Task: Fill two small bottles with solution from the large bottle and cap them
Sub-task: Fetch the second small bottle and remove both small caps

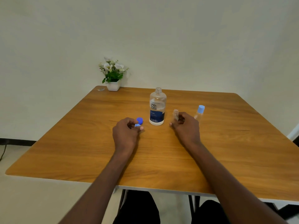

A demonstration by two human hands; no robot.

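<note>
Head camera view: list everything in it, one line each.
Table: one, wood-brown, fills the foreground.
Large bottle: one, clear with blue label, uncapped, centre.
Dark blue cap: one, on table left of large bottle.
Capped small bottle: one, clear, light blue cap, far right.
Open small bottle: one, clear, gripped.
Light blue cap: one, pinched.
Flower pot: one, white, back left corner.
Left hand: pinches light blue cap.
Right hand: grips open small bottle.

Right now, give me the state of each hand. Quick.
Left hand: pinches a small light-blue cap.
Right hand: holds the uncapped small bottle upright.
</note>
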